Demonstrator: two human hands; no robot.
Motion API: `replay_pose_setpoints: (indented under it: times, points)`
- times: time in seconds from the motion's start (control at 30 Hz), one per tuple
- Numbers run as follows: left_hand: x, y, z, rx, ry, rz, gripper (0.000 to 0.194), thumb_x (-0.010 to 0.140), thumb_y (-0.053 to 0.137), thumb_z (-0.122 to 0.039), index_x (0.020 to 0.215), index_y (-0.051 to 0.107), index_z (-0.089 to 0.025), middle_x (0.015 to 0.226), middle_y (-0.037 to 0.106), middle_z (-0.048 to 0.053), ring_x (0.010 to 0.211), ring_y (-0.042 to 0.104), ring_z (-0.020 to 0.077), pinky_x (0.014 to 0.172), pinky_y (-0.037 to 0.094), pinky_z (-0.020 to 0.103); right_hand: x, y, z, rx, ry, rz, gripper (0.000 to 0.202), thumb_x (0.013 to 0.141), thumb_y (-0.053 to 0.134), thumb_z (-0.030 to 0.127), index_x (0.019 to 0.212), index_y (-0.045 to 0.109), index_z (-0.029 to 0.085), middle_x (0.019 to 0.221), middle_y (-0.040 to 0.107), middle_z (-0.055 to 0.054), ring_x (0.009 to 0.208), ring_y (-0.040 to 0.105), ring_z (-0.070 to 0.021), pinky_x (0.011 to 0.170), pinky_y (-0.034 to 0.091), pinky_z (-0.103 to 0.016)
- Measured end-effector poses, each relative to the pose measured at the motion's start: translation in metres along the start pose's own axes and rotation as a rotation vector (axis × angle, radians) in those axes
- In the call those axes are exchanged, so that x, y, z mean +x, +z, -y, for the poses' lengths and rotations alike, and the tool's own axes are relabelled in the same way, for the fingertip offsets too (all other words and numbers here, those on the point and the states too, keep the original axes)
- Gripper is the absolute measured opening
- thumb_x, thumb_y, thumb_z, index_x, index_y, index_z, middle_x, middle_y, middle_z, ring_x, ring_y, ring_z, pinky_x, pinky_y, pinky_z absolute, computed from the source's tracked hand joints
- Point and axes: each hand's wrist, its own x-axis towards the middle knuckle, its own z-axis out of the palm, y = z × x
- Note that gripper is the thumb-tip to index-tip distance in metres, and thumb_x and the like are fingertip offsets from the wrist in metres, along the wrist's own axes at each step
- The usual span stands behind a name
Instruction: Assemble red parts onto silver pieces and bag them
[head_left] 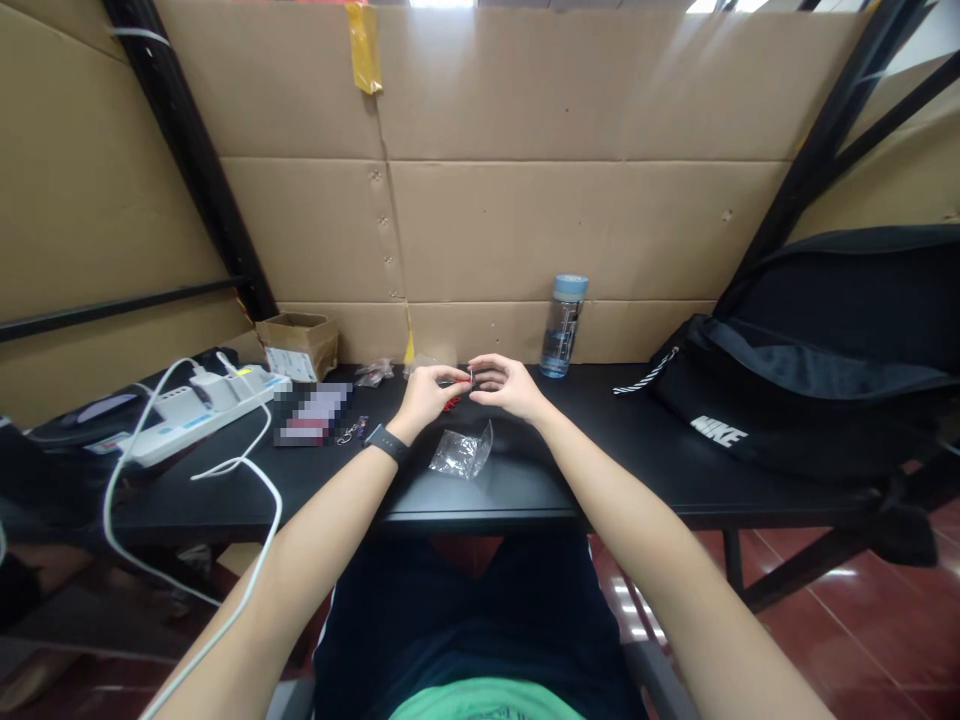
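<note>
Where our fingertips meet above the table [600,470], the left hand [427,395] and right hand [506,385] pinch a small red piece [452,402] with a thin metal part between them; which hand bears it we cannot quite tell. Just below the fingers, toward us, lies a clear plastic bag [459,455]. Right of them stands a water bottle [562,327].

red item [451,403] mostly hidden; too small

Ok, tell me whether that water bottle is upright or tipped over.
Upright. The water bottle stands on its base on the black table against the cardboard wall, blue cap on top.
</note>
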Motion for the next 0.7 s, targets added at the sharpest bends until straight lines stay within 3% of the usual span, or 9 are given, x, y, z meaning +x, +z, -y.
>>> replay_pose_setpoints:
  times: [0.37,0.57,0.7]
  points:
    - [0.0004,-0.0003,-0.0033,-0.023,-0.001,0.035,0.018,0.078,0.075,-0.03,0.089,0.078,-0.015,0.093,0.079,0.009,0.09,0.073,0.0245,0.09,0.055,0.037,0.0006,0.0004,-0.0041,-0.049,-0.03,0.002,0.054,0.06,0.087,0.022,0.11,0.069,0.019,0.109,0.074,-0.008,0.101,0.072,-0.0228,0.093,0.056,-0.038]
    - [0.0015,-0.0013,0.0003,0.019,0.12,0.039,0.014,0.078,0.075,-0.028,0.087,0.078,-0.019,0.107,0.074,0.009,0.102,0.068,0.0235,0.103,0.048,0.04,0.0013,0.0001,-0.0042,-0.055,-0.036,-0.012,0.055,0.059,0.088,0.025,0.11,0.069,0.018,0.108,0.074,-0.009,0.101,0.072,-0.0232,0.093,0.057,-0.039]
    - [0.0017,-0.0023,0.0018,0.11,0.124,-0.006,0.011,0.077,0.076,-0.027,0.086,0.079,-0.021,0.106,0.071,0.008,0.101,0.067,0.0232,0.101,0.048,0.04,0.0004,0.0018,-0.0037,-0.06,-0.043,0.006,0.055,0.059,0.088,0.024,0.111,0.07,0.018,0.108,0.074,-0.009,0.1,0.072,-0.0229,0.094,0.057,-0.039]
